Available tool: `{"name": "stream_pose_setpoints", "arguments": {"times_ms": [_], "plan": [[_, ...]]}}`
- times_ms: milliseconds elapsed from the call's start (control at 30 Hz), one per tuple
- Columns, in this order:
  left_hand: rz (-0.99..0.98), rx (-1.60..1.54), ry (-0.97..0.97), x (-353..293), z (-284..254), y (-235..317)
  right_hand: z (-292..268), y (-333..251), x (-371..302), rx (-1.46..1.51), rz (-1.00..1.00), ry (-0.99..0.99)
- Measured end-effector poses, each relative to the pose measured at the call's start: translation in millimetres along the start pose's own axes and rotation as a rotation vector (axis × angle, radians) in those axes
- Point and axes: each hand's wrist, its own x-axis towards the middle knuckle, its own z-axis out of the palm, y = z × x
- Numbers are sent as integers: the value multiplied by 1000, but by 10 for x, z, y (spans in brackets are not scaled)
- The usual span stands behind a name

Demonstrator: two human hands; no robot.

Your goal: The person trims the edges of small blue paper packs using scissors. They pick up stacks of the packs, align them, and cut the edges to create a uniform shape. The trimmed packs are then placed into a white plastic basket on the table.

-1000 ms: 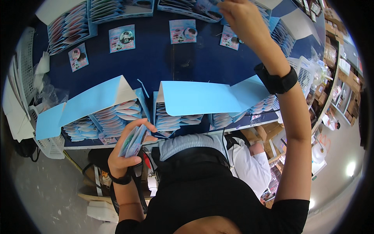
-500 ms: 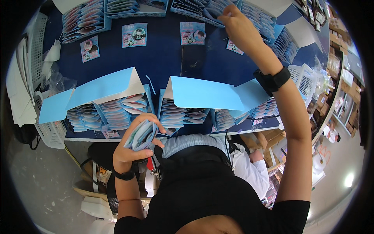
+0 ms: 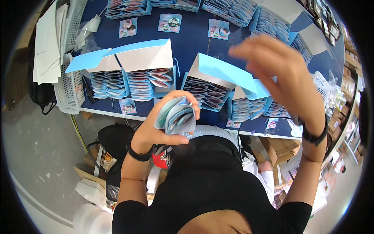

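My left hand (image 3: 145, 130) is curled around a small stack of flat blue packets (image 3: 181, 121), held bowed above the table's near edge. Over the right part of the table, my right hand (image 3: 278, 64) is blurred by motion; its fingers look stretched out and I see nothing in them. Behind the left hand, a light-blue box (image 3: 124, 78) with a raised lid holds rows of packets (image 3: 141, 86). To the right of the held stack is another lidded box (image 3: 228, 91) with dark-edged packets (image 3: 204, 93). Packets (image 3: 247, 107) in a further compartment lie below my right hand.
More boxes of packets (image 3: 230, 9) line the far side of the dark blue table (image 3: 187, 46). Cards with round badges (image 3: 169, 23) lie in front of them. White baskets (image 3: 70, 91) stand at the left edge; a cardboard carton (image 3: 280, 150) is below the table.
My right hand has come back from the far boxes toward me. My left hand still grips the packets and sits farther right in view. The whole view has shifted.
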Motion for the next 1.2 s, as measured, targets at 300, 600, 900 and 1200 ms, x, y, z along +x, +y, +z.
{"name": "stream_pose_setpoints", "arguments": {"times_ms": [300, 600, 900, 1200], "plan": [[74, 520, -154, -105, 318, 61, 255, -889, -383, 178, -257, -150], [10, 539, -256, -228, 408, -75, 377, -922, -591, 315, -231, -268], [-256, 61, -261, -393, 438, -153, 363, -868, -729, 733, -146, -43], [-97, 594, -485, -102, 830, -428, 281, -851, -1303, 545, -64, -55]]}}
